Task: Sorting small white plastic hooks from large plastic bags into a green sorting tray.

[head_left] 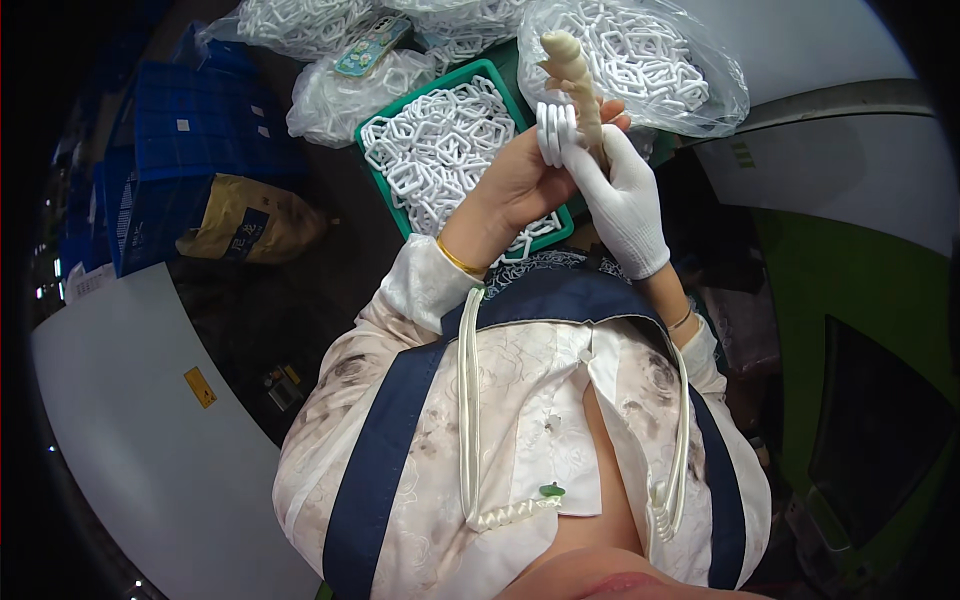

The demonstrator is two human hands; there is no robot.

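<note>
My bare left hand is turned palm up above the right part of a green tray. Several white plastic links stand stacked side by side in it. Its fingertips show behind a beige, knobbly stick, whose kind I cannot make out. My right hand, in a white knitted glove, is closed around the lower end of this stick, which points away from me. The gloved thumb lies close to the stacked links. Loose white links fill the tray under my left wrist.
Clear plastic bags of white links lie beyond the tray, with a small patterned packet among them. Blue crates and a brown sack stand at left. Pale machine panels flank me on both sides.
</note>
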